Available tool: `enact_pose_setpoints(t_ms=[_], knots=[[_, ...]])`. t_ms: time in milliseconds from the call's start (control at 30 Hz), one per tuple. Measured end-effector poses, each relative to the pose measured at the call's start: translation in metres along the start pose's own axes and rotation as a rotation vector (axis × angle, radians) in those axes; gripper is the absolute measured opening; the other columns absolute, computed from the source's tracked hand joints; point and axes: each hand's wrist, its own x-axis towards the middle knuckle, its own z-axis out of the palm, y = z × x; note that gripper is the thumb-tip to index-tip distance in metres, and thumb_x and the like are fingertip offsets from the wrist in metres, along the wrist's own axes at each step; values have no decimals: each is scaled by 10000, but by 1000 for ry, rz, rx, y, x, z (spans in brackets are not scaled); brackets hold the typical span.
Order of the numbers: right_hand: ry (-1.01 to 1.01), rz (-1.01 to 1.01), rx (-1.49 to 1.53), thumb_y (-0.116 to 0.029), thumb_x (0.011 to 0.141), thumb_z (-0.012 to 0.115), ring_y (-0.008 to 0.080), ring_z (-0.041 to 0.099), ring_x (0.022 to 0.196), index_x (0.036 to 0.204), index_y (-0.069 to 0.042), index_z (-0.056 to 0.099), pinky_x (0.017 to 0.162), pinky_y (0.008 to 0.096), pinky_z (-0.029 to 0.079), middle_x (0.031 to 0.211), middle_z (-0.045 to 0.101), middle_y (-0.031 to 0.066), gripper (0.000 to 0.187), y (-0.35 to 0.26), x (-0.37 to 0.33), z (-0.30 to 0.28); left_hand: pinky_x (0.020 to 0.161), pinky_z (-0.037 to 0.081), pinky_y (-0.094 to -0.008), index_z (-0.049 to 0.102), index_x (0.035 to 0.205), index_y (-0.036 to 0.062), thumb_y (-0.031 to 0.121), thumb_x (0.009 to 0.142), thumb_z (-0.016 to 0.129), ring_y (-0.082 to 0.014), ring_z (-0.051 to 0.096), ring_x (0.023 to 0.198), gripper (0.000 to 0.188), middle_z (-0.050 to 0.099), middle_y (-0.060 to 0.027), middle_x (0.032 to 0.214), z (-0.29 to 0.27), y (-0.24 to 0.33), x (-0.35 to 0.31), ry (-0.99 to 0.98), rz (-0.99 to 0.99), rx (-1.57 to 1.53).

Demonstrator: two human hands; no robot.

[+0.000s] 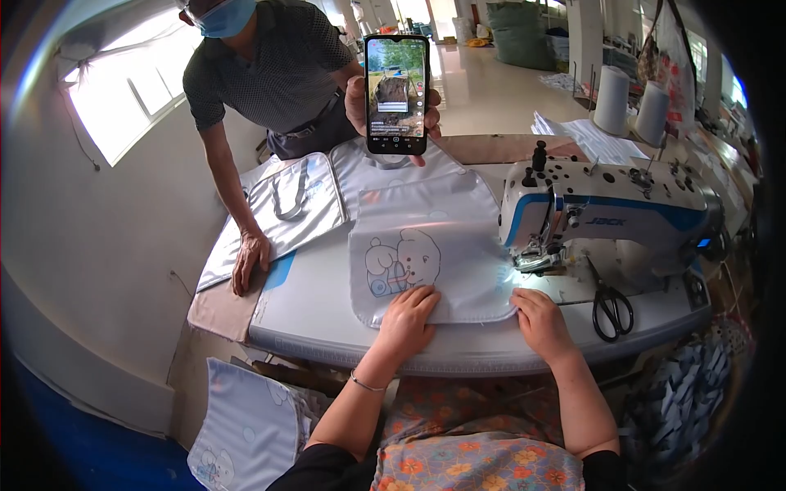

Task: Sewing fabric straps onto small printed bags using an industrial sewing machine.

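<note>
Across the pale sewing table [327,315] we pressed the silvery bear-print panel [426,245] flat, left hand [407,321] and right hand [539,317] open-palmed on its near edge, gripping nothing. We judged we were aligning it; next it needed sliding right under the sewing machine [606,214].

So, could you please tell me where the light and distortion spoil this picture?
Head view: window blown out white at upper left; machine lamp glares on the shiny fabric beside the needle; fisheye bends the table edge and blackens the corners; both hands stay sharp.
</note>
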Motion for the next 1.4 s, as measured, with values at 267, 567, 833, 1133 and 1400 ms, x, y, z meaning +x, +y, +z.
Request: enact_pose_setpoints(t_ms=[267,567,833,1133,1400], knots=[[8,-10,-7,37,856,643,356,662,1110,1073,20,699,984,430,538,1176,700,174,225,2,-1,1,1104,446,-445,649,1249,10,38,710,658,-349,565,1282,540,624,-163,1342,0,1,1,6,2,10],[9,-8,-13,40,859,640,350,659,1116,1073,19,702,990,429,533,1173,700,168,224,0,-2,1,1110,445,-447,647,1267,13,17,695,666,-354,558,1294,573,616,-160,1354,1,2,-2,4,-4,8],[16,-14,10,37,864,630,358,661,1110,1068,18,703,985,433,537,1168,702,173,217,0,1,-1,1103,452,-444,651,1258,15,9,685,664,-353,568,1281,573,622,-153,1345,2,-1,0,13,5,19],[11,-14,-8,29,854,664,343,664,1115,1081,22,710,991,427,541,1164,705,173,231,3,0,1,1097,453,-444,650,1256,14,9,686,660,-342,568,1282,570,621,-153,1348,1,0,0,14,14,23],[2,-9,2,27,855,663,348,657,1127,1081,19,704,999,433,535,1174,703,175,230,4,-9,-1,1094,458,-458,658,1244,9,-13,682,648,-361,566,1281,563,623,-160,1346,3,9,-4,7,2,5]])
